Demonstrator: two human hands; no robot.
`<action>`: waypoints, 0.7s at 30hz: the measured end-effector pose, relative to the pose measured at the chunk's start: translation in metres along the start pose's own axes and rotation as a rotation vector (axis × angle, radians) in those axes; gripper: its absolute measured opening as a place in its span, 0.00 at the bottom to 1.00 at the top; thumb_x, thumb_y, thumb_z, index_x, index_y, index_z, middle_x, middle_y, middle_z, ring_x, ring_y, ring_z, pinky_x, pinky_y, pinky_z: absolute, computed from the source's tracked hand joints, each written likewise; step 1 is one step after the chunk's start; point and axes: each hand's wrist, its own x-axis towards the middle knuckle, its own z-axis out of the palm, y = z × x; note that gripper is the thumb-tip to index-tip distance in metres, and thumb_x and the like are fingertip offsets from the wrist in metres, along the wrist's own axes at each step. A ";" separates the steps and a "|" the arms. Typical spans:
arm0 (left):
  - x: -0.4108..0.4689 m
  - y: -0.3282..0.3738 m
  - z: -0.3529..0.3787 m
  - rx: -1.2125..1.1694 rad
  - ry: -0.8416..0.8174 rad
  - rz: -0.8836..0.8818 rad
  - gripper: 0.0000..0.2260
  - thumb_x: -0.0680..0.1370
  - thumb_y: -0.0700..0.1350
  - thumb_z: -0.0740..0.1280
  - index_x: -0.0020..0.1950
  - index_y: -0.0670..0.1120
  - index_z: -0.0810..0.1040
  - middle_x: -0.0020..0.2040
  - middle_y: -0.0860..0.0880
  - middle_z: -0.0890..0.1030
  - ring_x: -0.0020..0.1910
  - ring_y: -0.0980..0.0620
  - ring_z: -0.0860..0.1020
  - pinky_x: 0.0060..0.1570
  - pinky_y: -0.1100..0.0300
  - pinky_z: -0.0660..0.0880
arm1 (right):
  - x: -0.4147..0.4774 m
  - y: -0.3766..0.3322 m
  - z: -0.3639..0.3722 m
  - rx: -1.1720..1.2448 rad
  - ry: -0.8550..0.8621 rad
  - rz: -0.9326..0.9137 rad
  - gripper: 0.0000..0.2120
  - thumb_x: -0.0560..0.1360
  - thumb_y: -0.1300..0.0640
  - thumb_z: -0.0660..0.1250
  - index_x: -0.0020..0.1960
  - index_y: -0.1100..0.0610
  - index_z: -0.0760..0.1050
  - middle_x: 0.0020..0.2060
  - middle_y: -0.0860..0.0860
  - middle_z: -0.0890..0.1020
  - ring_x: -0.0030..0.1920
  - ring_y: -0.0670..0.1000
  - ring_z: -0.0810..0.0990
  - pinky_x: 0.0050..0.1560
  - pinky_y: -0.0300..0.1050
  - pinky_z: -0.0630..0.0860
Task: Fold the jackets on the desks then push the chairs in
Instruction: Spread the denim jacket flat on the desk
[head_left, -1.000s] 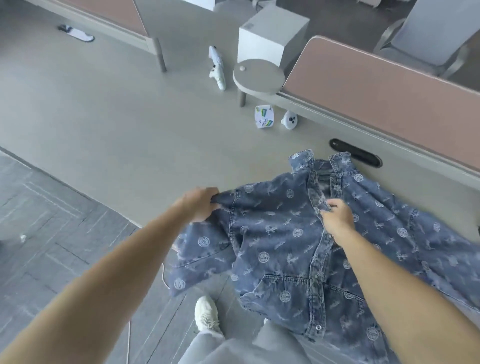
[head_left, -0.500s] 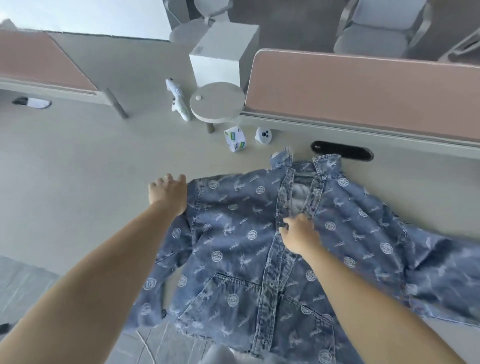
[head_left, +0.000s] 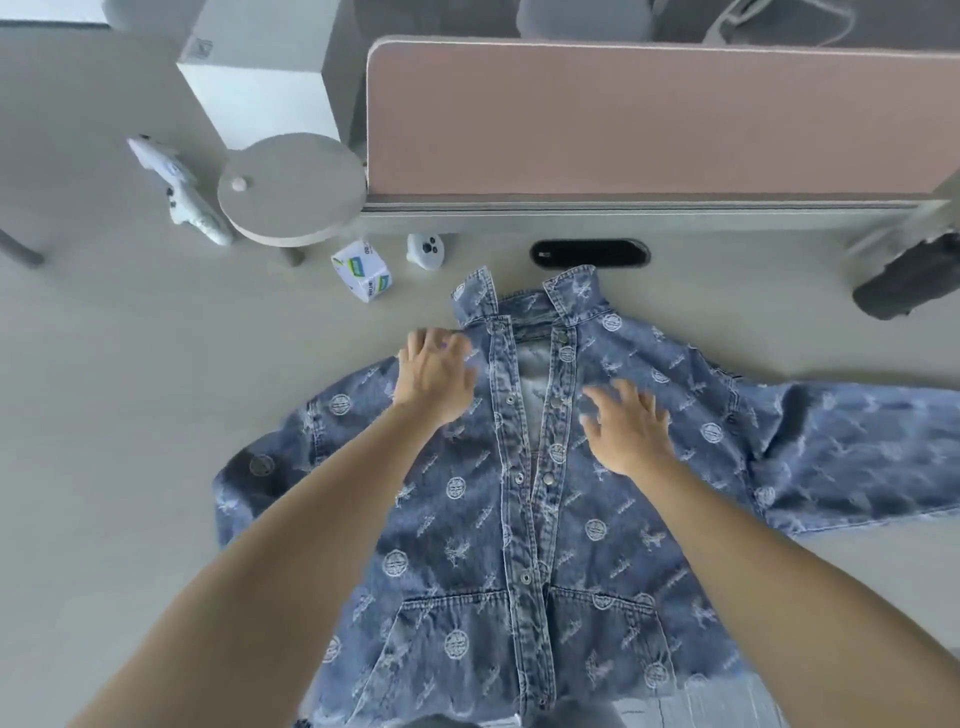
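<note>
Denim jacket lies spread front-up on the desk, collar at 12 o'clock. Left hand at its 11 o'clock and right hand at 1 rest flat, fingers spread, released. Small carton sits beyond at 11.

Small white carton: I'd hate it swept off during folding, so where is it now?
Head view, upper left of centre: the carton lies on the desk just left of the jacket collar, beside a small white gadget.
</note>
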 end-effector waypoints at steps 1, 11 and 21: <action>0.013 0.001 -0.002 -0.011 0.030 -0.041 0.19 0.81 0.54 0.62 0.69 0.46 0.69 0.67 0.43 0.70 0.67 0.41 0.64 0.66 0.48 0.65 | 0.006 0.005 -0.006 0.003 0.031 0.020 0.22 0.83 0.44 0.56 0.76 0.44 0.61 0.76 0.54 0.59 0.73 0.62 0.60 0.71 0.64 0.62; 0.112 0.004 -0.006 -0.465 -0.329 -0.552 0.26 0.79 0.60 0.66 0.57 0.37 0.73 0.38 0.45 0.71 0.34 0.50 0.67 0.34 0.57 0.62 | 0.098 0.055 -0.027 -0.014 0.157 0.109 0.30 0.82 0.42 0.56 0.80 0.46 0.50 0.71 0.60 0.65 0.68 0.65 0.66 0.65 0.62 0.65; 0.161 0.074 0.025 -0.237 0.250 -0.246 0.06 0.83 0.48 0.63 0.52 0.46 0.72 0.44 0.47 0.76 0.42 0.44 0.76 0.39 0.53 0.72 | 0.151 0.134 0.012 0.226 0.595 -0.022 0.10 0.75 0.56 0.60 0.49 0.60 0.76 0.39 0.61 0.77 0.45 0.63 0.74 0.48 0.60 0.66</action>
